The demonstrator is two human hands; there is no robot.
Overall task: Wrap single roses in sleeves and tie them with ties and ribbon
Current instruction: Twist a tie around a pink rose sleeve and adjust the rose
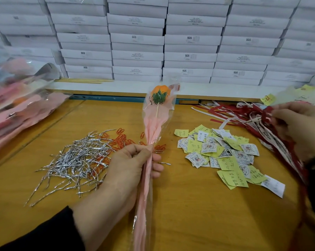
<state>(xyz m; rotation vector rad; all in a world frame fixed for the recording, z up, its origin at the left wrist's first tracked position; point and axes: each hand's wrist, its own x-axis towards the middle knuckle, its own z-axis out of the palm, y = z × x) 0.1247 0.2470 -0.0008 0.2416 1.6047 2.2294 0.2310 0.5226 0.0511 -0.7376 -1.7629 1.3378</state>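
An orange rose (160,93) on a thin stick stands upright inside a clear and pink sleeve (154,124). My left hand (133,165) is closed around the gathered neck of that sleeve, over the middle of the table. A silver twist tie sticks out by its fingers. At the far right my right hand (296,127) pinches strands in a bundle of red and white ribbons (252,120). A heap of silver twist ties (76,160) lies left of my left hand, touching a heap of orange paper clips (120,138).
A pile of yellow notes and round-printed cards (223,156) lies between my hands on the wooden table (189,205). Wrapped flowers in pink sleeves (20,105) are stacked at the left. White boxes (138,40) fill the back wall above a white ledge with wooden sticks (84,80).
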